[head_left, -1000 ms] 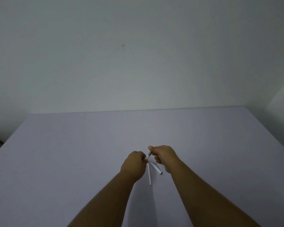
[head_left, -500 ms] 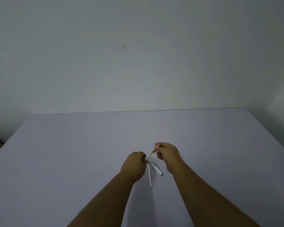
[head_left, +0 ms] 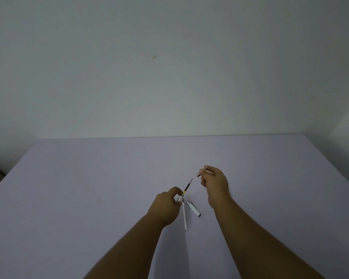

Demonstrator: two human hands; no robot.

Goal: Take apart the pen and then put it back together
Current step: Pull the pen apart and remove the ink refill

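Note:
My left hand [head_left: 166, 206] is closed on a short white pen barrel [head_left: 179, 197]. A dark refill [head_left: 187, 186] sticks out of the barrel, up and to the right, with its tip bare. My right hand [head_left: 215, 183] pinches a small metal tip section [head_left: 201, 173], held a little apart from the refill's point. A white cap [head_left: 193, 208] with a metal end lies on the table between my wrists. A long thin white tube [head_left: 184, 216] lies next to the cap, its top end by my left fingers.
The pale lilac table [head_left: 89, 188] reaches back to a plain wall. Its left edge and right edge fall off near the frame's sides.
My right hand has pulled up and to the right, taking the metal tip section off the refill. The refill now stands bare from the barrel in my left hand.

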